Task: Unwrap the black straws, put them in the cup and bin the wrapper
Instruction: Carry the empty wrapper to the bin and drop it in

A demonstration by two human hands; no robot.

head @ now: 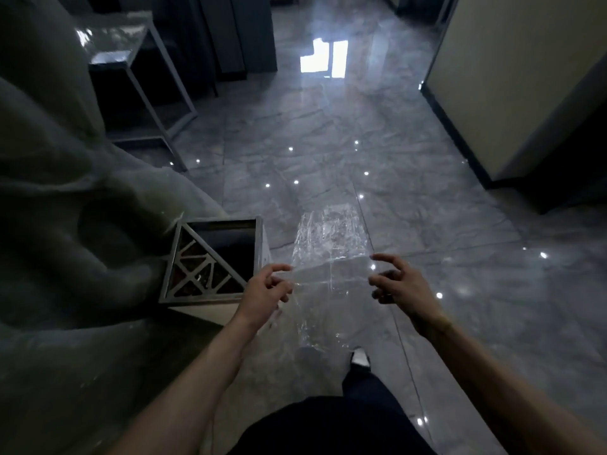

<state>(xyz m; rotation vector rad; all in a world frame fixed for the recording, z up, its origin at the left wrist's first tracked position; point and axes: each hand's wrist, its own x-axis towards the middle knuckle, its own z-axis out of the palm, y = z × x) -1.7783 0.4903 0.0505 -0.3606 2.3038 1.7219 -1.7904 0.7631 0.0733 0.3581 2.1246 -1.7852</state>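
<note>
The left hand [267, 287] pinches one edge of the empty clear wrapper [325, 254] while the right hand [399, 280], fingers spread wide, hovers at the other edge, apparently spreading it before dropping it into the square bin [259, 238] just left.

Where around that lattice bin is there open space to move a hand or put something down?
The bin has an open top, nothing across it. Right of it, bare floor runs to the cream wall. It is crowded left, where grey draped cloth presses against the bin, and in front, where both hands hold the clear wrapper.
</note>
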